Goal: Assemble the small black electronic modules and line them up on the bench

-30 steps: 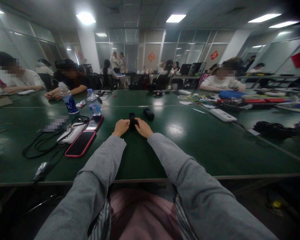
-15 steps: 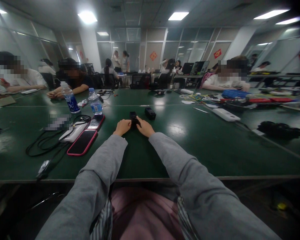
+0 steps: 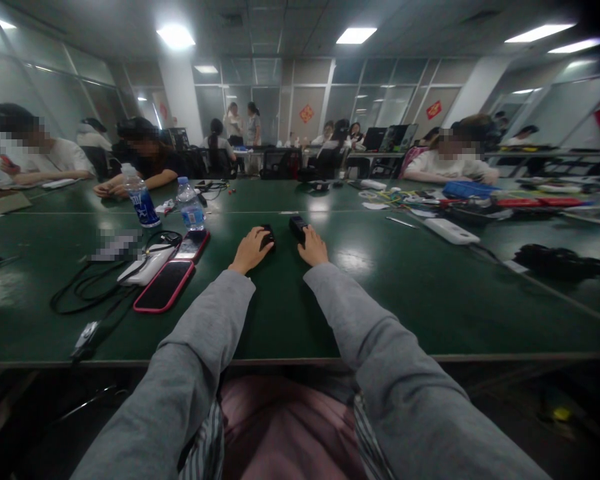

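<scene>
Black device (image 3: 271,235) and twin device (image 3: 297,226) are clasped by left hand (image 3: 251,250) and right hand (image 3: 314,247), apparently for steadying on the tabletop (image 3: 280,320).

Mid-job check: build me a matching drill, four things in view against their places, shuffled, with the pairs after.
Things:
1. left hand
2. right hand
3. nearer pink-rimmed phone
4. white power strip

Places:
A. right of both hands
B. at the right-hand black device
C. left of both hands
D. at the left-hand black device

Pairs: 1-D, 2-B, 3-C, 4-A.
</scene>
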A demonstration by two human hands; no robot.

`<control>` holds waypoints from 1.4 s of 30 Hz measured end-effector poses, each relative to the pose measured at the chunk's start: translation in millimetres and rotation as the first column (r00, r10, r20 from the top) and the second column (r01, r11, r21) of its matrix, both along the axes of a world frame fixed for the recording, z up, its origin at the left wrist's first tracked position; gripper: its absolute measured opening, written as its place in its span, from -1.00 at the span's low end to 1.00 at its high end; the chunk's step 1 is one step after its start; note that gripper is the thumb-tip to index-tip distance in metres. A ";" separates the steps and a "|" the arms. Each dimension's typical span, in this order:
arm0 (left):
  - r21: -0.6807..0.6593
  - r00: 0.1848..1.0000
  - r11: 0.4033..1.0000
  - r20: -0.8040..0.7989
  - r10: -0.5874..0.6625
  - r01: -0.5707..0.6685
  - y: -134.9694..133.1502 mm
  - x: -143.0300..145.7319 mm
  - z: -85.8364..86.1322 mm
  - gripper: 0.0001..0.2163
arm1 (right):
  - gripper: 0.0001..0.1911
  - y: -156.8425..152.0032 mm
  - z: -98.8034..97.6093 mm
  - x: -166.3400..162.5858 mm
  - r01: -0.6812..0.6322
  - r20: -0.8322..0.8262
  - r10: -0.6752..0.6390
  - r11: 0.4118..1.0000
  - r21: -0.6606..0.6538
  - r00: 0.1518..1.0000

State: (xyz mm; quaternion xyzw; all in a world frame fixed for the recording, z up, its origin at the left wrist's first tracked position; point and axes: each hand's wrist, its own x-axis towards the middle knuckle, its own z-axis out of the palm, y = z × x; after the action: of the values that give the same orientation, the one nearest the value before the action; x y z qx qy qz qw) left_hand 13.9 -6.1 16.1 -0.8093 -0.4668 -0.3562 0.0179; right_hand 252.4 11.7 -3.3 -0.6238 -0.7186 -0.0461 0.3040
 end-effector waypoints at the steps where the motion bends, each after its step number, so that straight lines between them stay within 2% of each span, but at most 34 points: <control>1: -0.028 0.999 0.999 -0.023 -0.032 0.031 3.4 -1.0 -4.0 -0.58 | -0.38 0.3 -0.8 -0.8 -0.004 0.004 0.004 1.000 -0.016 1.000; 6: -0.093 0.998 0.994 -0.016 -0.053 0.051 13.8 -5.3 -14.7 -0.52 | -0.46 -4.1 2.2 -12.7 -0.010 0.025 0.011 1.000 -0.022 1.000; 14: -0.102 0.998 0.993 0.034 -0.048 0.051 14.9 -6.0 -15.1 -0.51 | -0.59 -20.2 10.8 -38.4 -0.149 0.055 0.147 0.988 0.027 0.988; 16: -0.111 0.999 0.993 0.032 -0.026 0.029 12.4 -5.1 -12.7 -0.49 | -0.65 -23.0 14.4 -40.0 -0.131 0.032 0.130 0.991 0.037 0.991; 20: -0.091 0.999 0.995 -0.008 0.038 -0.038 5.6 -1.3 -5.3 -0.46 | -0.67 -24.3 19.3 -38.4 -0.006 -0.036 0.009 0.996 0.086 0.999; 24: -0.064 0.995 0.993 -0.037 0.098 -0.100 1.3 1.6 -0.2 -0.50 | -0.72 -21.8 17.9 -36.4 0.074 -0.117 -0.065 0.994 0.079 0.991; 27: -0.050 0.996 0.997 -0.065 0.056 -0.059 2.3 1.5 -0.3 -0.53 | -0.65 -20.0 15.0 -36.2 0.070 -0.179 -0.058 0.996 0.061 0.982; 31: -0.049 0.997 0.999 -0.070 -0.023 0.020 7.1 0.8 -2.5 -0.56 | -0.56 -15.6 10.6 -33.8 0.010 -0.173 0.000 0.998 0.059 0.985; 34: -0.048 1.000 0.999 0.004 -0.005 0.006 10.0 -0.3 -3.6 -0.63 | -0.56 -8.7 7.5 -28.8 -0.020 -0.192 0.032 0.998 0.061 0.981; 38: -0.078 0.981 0.996 0.183 0.065 -0.052 17.2 -6.5 -7.9 -0.75 | -0.55 2.4 3.0 -20.9 0.005 -0.272 0.007 0.999 0.046 0.962; 42: -0.153 0.892 0.974 0.399 0.214 -0.165 34.0 -19.3 -16.7 -0.52 | -0.52 11.2 -3.0 -14.6 0.023 -0.321 -0.011 0.999 0.032 0.947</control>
State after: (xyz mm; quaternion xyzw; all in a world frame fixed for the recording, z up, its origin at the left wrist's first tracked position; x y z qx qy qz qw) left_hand -5.4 27.9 -0.7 -0.6661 -0.5564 -0.4879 -0.0932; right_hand 237.8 22.9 -6.3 -0.6236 -0.6532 0.0407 0.4276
